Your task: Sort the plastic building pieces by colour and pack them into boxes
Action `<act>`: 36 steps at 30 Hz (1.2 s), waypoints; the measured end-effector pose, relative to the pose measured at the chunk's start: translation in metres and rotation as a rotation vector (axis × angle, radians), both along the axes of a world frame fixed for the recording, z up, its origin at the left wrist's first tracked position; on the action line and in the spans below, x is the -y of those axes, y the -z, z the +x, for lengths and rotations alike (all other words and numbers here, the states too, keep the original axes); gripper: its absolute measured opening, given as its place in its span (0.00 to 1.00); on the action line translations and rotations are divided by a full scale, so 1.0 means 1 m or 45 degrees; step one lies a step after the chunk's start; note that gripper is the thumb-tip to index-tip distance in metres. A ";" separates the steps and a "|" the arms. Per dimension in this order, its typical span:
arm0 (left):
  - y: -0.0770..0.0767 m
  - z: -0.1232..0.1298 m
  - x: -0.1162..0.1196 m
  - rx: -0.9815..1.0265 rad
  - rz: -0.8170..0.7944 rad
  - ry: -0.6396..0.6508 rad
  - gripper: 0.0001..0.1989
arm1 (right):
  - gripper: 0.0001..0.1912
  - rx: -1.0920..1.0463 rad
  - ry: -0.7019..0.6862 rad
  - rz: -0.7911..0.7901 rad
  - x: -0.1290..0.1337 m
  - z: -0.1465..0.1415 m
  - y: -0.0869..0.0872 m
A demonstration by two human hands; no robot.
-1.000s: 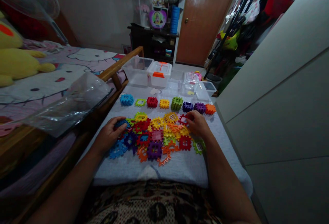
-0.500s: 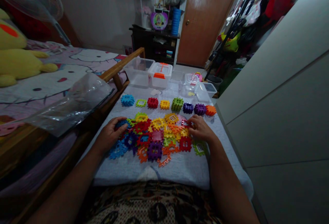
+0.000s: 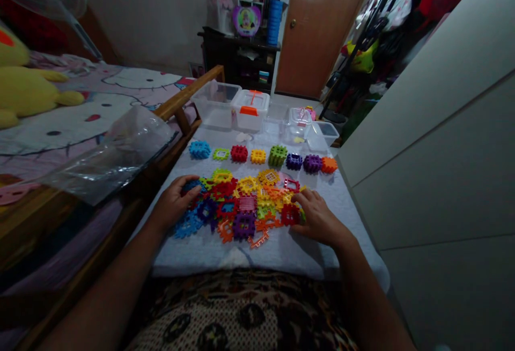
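A pile of colourful interlocking plastic squares (image 3: 247, 203) lies on the cloth-covered table in front of me. My left hand (image 3: 176, 200) cups the pile's left edge, thumb and fingers apart, touching blue pieces (image 3: 189, 224). At the opposite edge my right hand (image 3: 317, 217) rests with its fingers apart, beside a red square (image 3: 290, 214). A bit of a green piece (image 3: 302, 216) shows by its fingers; the rest is hidden. Behind the pile runs a row of small stacks sorted by colour, among them a light blue stack (image 3: 200, 150) and a green stack (image 3: 277, 155).
Clear plastic boxes stand at the table's far end, one with an orange-latched lid (image 3: 249, 110). A wooden rail (image 3: 189, 93) and a bed with a clear plastic bag (image 3: 116, 152) flank the left side. A pale cabinet (image 3: 434, 152) borders the right.
My right hand has come down and toward me along the pile's right edge, covering most of the light green square there. My left hand stays at the left edge. The view has shifted slightly.
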State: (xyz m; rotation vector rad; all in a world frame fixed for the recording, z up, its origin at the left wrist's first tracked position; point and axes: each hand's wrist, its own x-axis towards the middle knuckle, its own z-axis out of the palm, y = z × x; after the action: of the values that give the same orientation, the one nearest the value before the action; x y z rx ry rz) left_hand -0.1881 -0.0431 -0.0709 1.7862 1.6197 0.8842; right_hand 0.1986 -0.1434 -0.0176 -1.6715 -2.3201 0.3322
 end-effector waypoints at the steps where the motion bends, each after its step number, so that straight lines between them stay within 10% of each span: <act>1: 0.000 0.000 0.000 0.001 -0.006 0.001 0.28 | 0.27 0.018 0.018 0.001 0.003 -0.002 0.003; 14: 0.002 -0.002 -0.001 -0.023 -0.025 0.017 0.28 | 0.06 -0.066 -0.067 -0.017 0.004 -0.003 -0.008; 28: 0.004 -0.003 -0.002 -0.033 0.003 0.050 0.27 | 0.13 -0.450 0.248 -0.043 -0.072 0.033 0.006; 36: 0.005 -0.004 -0.004 -0.026 0.055 0.053 0.26 | 0.14 -0.140 0.263 -0.012 -0.089 0.029 0.031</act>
State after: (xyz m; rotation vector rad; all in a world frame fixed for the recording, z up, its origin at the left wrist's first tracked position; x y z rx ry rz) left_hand -0.1920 -0.0396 -0.0762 1.8576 1.5811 0.8911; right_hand 0.2279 -0.0544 -0.0490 -1.8294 -2.0492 0.3815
